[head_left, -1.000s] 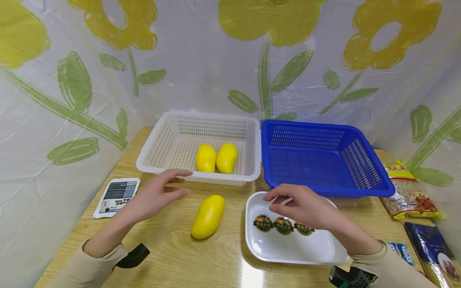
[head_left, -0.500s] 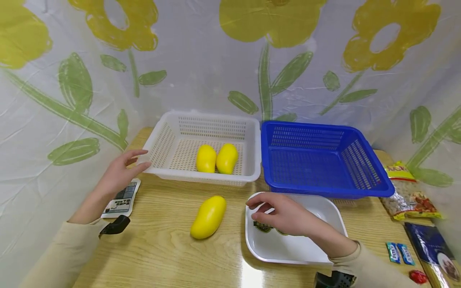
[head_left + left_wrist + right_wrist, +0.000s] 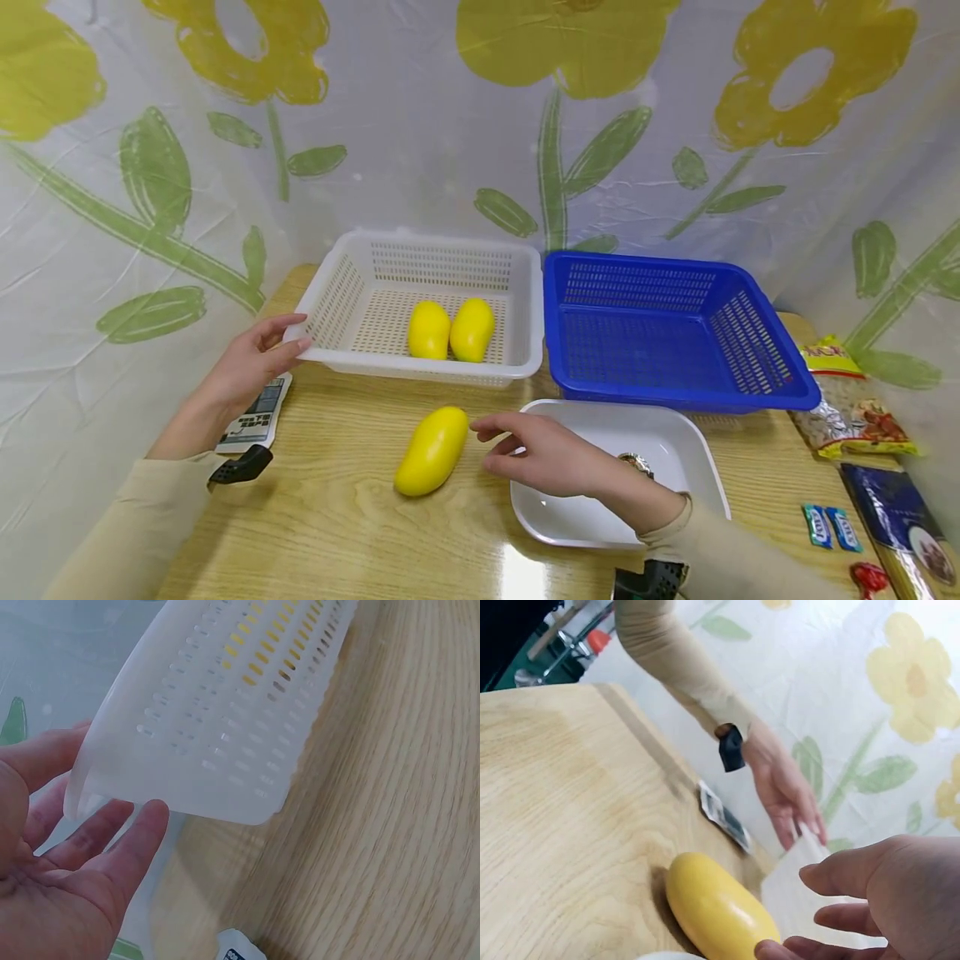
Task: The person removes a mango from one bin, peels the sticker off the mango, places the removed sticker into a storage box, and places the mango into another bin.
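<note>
A yellow mango (image 3: 432, 452) lies on the wooden table in front of the white plastic basket (image 3: 420, 367). Two more mangoes (image 3: 471, 330) sit side by side inside that basket. My left hand (image 3: 243, 379) holds the basket's front left corner, its thumb (image 3: 139, 844) against the near side and fingers around the rim. Beside the single mango, my right hand (image 3: 551, 454) hovers with fingers slightly bent and nothing in them. It is over the left edge of a white tray (image 3: 686, 492) and hides most of the round labels in it.
A blue basket (image 3: 637, 342) stands right of the white one. At the right are a snack bag (image 3: 851, 400), a dark blue packet (image 3: 896, 517), small blue wrapped pieces (image 3: 831, 527) and a red wrapped piece (image 3: 870, 577). A white packet (image 3: 255, 417) lies under the left forearm.
My left hand has moved left from above the table to the white basket's corner and taken hold of it. My right hand has moved left from over the tray toward the single mango.
</note>
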Demonstrator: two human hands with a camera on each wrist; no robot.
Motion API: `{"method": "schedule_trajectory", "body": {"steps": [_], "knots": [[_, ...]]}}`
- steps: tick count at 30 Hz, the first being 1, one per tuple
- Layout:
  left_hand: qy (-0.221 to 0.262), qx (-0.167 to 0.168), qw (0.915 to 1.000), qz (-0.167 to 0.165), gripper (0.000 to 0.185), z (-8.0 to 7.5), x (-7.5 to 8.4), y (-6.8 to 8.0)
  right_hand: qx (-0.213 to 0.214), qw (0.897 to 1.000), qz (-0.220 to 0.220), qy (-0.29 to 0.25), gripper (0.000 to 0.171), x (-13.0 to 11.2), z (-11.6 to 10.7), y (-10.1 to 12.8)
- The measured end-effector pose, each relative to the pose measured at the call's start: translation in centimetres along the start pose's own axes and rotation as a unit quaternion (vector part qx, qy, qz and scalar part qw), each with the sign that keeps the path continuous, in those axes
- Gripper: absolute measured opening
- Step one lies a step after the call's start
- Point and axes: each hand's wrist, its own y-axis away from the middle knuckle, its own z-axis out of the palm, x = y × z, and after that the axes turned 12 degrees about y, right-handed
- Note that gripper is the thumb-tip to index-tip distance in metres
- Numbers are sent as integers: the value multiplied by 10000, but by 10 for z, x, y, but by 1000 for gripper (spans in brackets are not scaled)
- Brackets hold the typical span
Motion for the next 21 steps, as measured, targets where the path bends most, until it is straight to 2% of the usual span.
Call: {"method": "schedule_trajectory", "body": {"steps": [6, 9, 15, 21], "knots": [[128, -19, 9999, 22, 72, 2, 0, -2, -398, 9988, 60, 293, 45, -6, 6, -16], [185, -22, 9998, 10, 72, 1, -2, -3, -499, 9968, -30, 631, 45, -7, 10, -26], [155, -55, 9999, -11, 73, -1, -4, -5, -480, 9886, -107, 1423, 43, -8, 16, -45], [-17, -52, 10000, -62, 73, -2, -3, -4, -383, 9796, -236, 1958, 40, -12, 23, -64]]}}
